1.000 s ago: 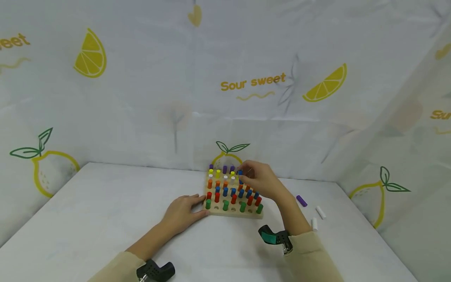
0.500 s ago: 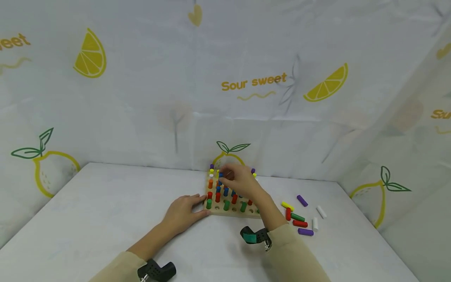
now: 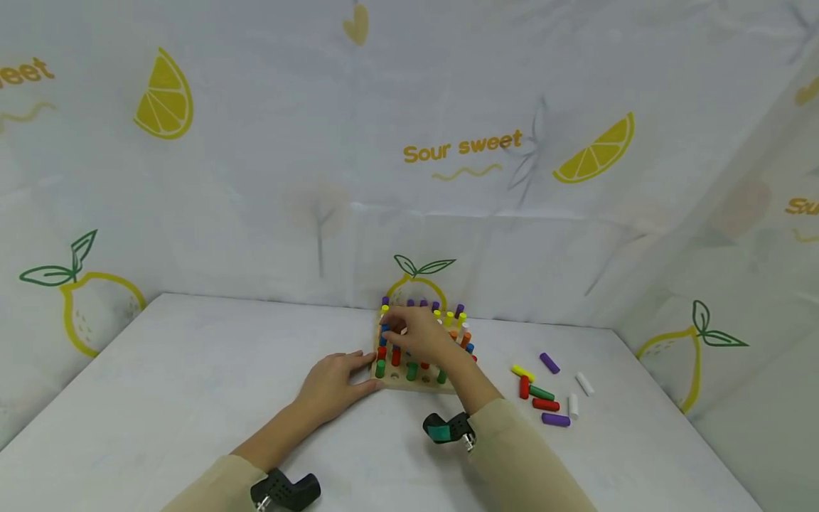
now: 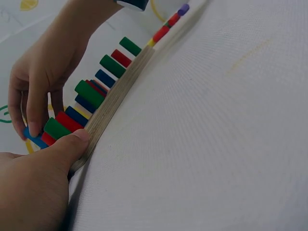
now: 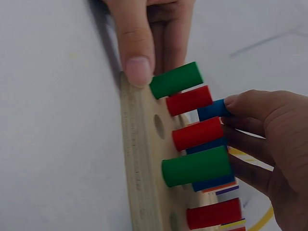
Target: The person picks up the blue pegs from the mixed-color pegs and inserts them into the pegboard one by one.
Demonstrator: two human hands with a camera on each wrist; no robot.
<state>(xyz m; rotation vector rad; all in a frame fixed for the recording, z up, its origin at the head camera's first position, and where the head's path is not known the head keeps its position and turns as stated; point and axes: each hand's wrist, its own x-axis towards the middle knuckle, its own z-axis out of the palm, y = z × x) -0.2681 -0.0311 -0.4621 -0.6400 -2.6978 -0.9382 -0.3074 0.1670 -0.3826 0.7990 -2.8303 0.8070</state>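
A wooden pegboard [image 3: 404,384] carries rows of coloured pegs, with green and red ones at the front and purple ones at the back. My left hand [image 3: 333,387] grips its front left corner, the thumb [image 5: 137,53] lying against the near edge in the right wrist view. Over the left side of the board, my right hand [image 3: 419,333] pinches a blue peg [image 5: 211,110] between thumb and fingertips. This peg [image 4: 36,137] stands behind the leftmost green and red pegs; its lower end is hidden by them. The right hand covers many of the middle pegs in the head view.
To the right of the board lie loose pegs: a yellow one [image 3: 522,372], a green one [image 3: 541,392], and several red, white and purple ones. A white cloth with lemon prints [image 3: 307,178] hangs behind the white table [image 3: 192,370].
My right hand has moved left across the board with the blue peg, uncovering loose pegs on the right. My left hand has stayed at the board's corner.
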